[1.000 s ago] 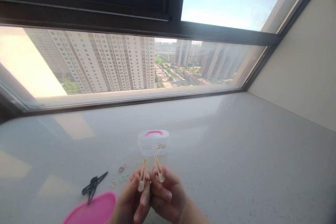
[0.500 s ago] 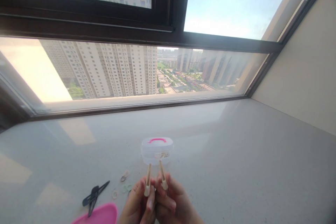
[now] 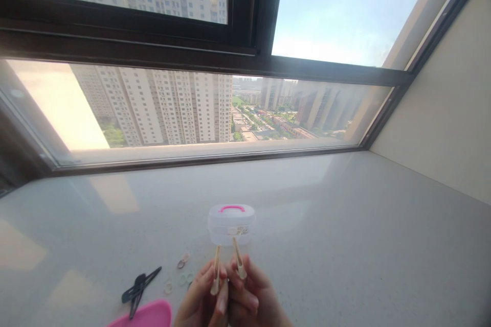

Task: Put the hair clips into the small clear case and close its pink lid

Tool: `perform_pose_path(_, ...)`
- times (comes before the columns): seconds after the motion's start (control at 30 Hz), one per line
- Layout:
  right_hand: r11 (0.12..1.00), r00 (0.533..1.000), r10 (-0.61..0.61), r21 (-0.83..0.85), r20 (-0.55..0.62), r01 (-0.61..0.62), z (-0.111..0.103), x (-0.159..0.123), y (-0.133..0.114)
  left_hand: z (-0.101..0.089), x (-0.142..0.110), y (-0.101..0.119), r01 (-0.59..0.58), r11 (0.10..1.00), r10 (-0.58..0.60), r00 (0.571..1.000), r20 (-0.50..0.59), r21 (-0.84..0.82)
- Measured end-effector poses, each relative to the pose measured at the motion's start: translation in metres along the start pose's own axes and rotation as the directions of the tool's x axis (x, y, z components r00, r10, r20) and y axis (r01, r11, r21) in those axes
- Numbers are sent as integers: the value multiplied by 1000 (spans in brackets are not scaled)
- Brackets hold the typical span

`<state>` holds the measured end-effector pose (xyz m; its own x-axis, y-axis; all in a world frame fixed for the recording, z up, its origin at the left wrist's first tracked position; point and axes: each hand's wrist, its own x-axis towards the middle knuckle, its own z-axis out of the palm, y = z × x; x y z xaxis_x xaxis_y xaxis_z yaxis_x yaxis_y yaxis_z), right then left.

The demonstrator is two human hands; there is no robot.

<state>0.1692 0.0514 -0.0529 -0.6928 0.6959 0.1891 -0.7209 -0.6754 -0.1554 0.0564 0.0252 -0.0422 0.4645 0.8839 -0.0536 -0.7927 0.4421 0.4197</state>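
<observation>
My left hand (image 3: pixel 201 294) pinches a cream hair clip (image 3: pixel 216 272), its long tip pointing away from me. A matching cream hair clip (image 3: pixel 239 260) is gripped between the fingers of my right hand (image 3: pixel 255 291). Both hands are side by side and touching, raised in front of a clear lidded box (image 3: pixel 232 224) with a pink handle; small pale items show through its wall. Left of my hands lie several small hair ties (image 3: pixel 182 279) in pale green, cream and brown. Farther left, two black snap hair clips (image 3: pixel 138 287) cross each other.
A pink tray or lid (image 3: pixel 148 316) is cut off by the bottom edge of the view, with a black clip's end near its rim. The pale speckled sill (image 3: pixel 345 235) runs back to a dark-framed window (image 3: pixel 199 162). A white wall (image 3: pixel 445 127) borders it at right.
My view has tilted up a little, so everything sits lower and slightly right. Both hands keep hold of their clips; the left clip has turned slightly between the fingers.
</observation>
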Motion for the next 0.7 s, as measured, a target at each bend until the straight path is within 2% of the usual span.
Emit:
perform_pose_path(0.23,999,999,-18,-47,32,20,3,-1,1,9,0,5,-34,997,31,999,45,74)
perform_pose_path(0.47,991,995,-95,-94,-15,93,8,-3,1,14,0,4,-82,994,80,997,21,76)
perform_pose_path(0.7,998,997,-46,-52,-61,43,7,0,0,13,-1,5,-70,994,73,997,-30,80)
